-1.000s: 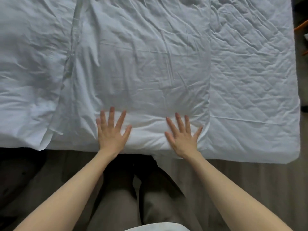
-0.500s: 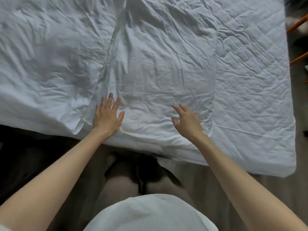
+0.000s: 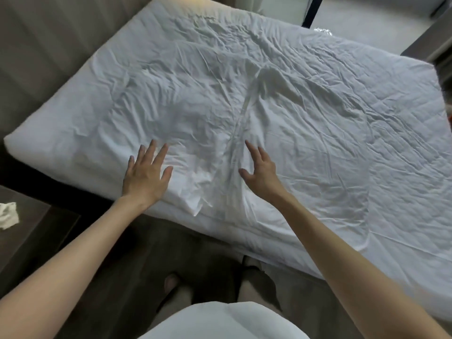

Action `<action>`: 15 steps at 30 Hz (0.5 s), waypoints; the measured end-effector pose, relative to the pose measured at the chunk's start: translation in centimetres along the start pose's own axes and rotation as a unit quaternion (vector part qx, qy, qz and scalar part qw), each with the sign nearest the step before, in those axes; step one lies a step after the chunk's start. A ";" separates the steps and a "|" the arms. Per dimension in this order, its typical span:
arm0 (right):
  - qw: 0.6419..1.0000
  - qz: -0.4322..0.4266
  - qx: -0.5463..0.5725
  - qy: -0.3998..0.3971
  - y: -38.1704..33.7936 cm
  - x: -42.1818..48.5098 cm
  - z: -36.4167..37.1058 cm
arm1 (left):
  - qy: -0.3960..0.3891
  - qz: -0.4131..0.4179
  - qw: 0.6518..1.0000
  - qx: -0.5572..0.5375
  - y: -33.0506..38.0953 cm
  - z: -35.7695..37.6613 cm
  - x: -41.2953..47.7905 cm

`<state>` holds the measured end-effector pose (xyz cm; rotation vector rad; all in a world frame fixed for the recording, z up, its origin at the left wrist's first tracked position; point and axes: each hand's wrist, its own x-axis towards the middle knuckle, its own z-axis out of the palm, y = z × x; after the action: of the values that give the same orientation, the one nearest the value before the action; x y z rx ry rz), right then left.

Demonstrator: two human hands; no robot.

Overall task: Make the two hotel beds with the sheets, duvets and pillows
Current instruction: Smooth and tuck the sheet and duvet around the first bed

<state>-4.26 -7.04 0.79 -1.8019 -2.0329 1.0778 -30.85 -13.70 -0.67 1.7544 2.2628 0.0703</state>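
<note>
A white bed [image 3: 61, 133] fills the view, covered in crumpled white bedding. Two flat white pillows lie side by side on it: the left pillow [image 3: 176, 113] and the right pillow [image 3: 305, 133], meeting at a fold [image 3: 239, 123] running away from me. My left hand [image 3: 145, 174] lies flat with fingers spread on the near part of the left pillow. My right hand [image 3: 259, 172] hovers at the fold with fingers loosely spread, holding nothing. Quilted mattress cover [image 3: 403, 155] shows to the right.
A padded headboard wall [image 3: 49, 45] stands left of the bed. A dark bedside table [image 3: 36, 228] at the lower left carries a crumpled white cloth [image 3: 8, 215]. Dark floor [image 3: 146, 260] lies between me and the bed edge.
Both hands slid left from the right pillow's near edge; the left hand now rests on the left pillow, the right at the fold. The view rose to take in the whole bed.
</note>
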 end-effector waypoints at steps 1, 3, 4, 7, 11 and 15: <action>1.000 0.002 0.016 0.007 -1.6 0.1 1.0 | 0.003 -0.003 1.000 -0.006 -1.9 -0.7 -0.1; 0.999 0.003 0.037 0.025 -4.4 0.6 2.8 | 0.004 -0.011 1.000 -0.019 -5.5 -2.1 -0.2; 0.999 0.009 0.041 0.033 -5.5 0.9 3.7 | 0.001 -0.015 1.000 -0.027 -7.0 -2.7 -0.1; 0.998 0.027 0.040 0.049 -8.1 2.1 5.7 | -0.010 -0.026 0.998 -0.051 -10.9 -4.5 0.6; 0.995 0.062 0.056 0.059 -10.2 4.1 6.7 | -0.016 -0.031 0.996 -0.077 -14.4 -6.3 2.7; 0.990 0.089 0.070 0.082 -10.4 7.6 7.0 | -0.025 -0.023 0.995 -0.095 -15.9 -7.4 6.5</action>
<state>-18.17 -2.43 0.20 -1.9585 -1.6869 1.0494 -49.17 -10.68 1.92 1.5877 2.1820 0.2231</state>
